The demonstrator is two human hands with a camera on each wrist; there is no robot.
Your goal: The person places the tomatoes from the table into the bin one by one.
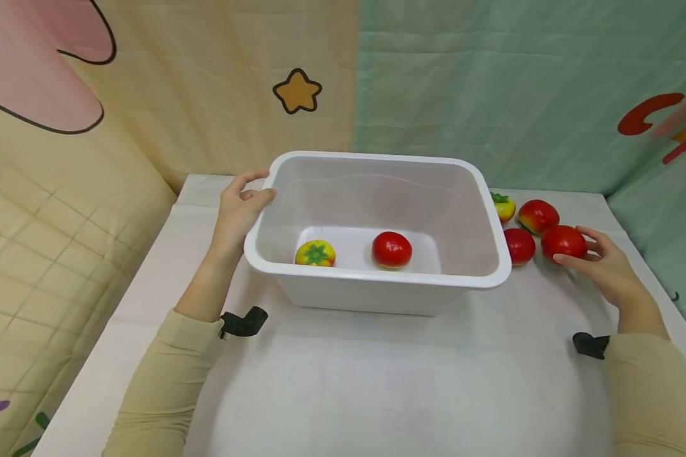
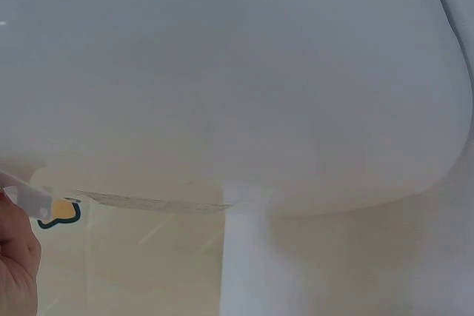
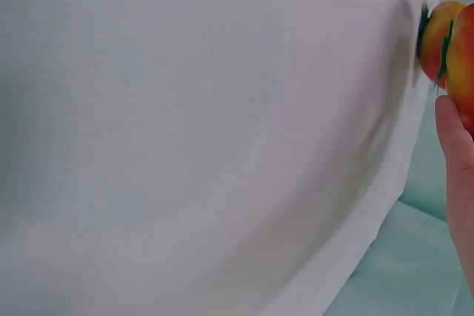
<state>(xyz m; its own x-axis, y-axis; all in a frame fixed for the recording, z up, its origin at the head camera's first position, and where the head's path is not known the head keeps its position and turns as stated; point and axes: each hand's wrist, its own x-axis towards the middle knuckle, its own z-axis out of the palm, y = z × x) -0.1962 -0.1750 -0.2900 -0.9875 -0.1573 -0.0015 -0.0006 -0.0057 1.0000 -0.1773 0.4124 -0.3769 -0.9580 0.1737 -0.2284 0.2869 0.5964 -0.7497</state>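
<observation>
My left hand (image 1: pixel 237 212) grips the left rim of a white plastic tub (image 1: pixel 377 293), thumb over the edge. In the left wrist view the tub's outer wall (image 2: pixel 222 72) fills most of the picture, and part of the hand (image 2: pixel 16 260) shows at the lower left. Inside the tub lie a red tomato (image 1: pixel 391 249) and a yellow-green one (image 1: pixel 316 253) with its leafy top up. To the right of the tub, my right hand (image 1: pixel 608 266) holds a red tomato (image 1: pixel 563 242) between thumb and fingers. The right wrist view catches this tomato (image 3: pixel 463 72) at its edge.
Beside the tub's right wall are a red tomato (image 1: pixel 519 246), another red one (image 1: pixel 538 216) behind it, and a yellow-green one (image 1: pixel 503 207) partly hidden by the rim. A white cloth covers the table (image 1: pixel 389 381). Printed curtains (image 1: pixel 491 76) hang behind.
</observation>
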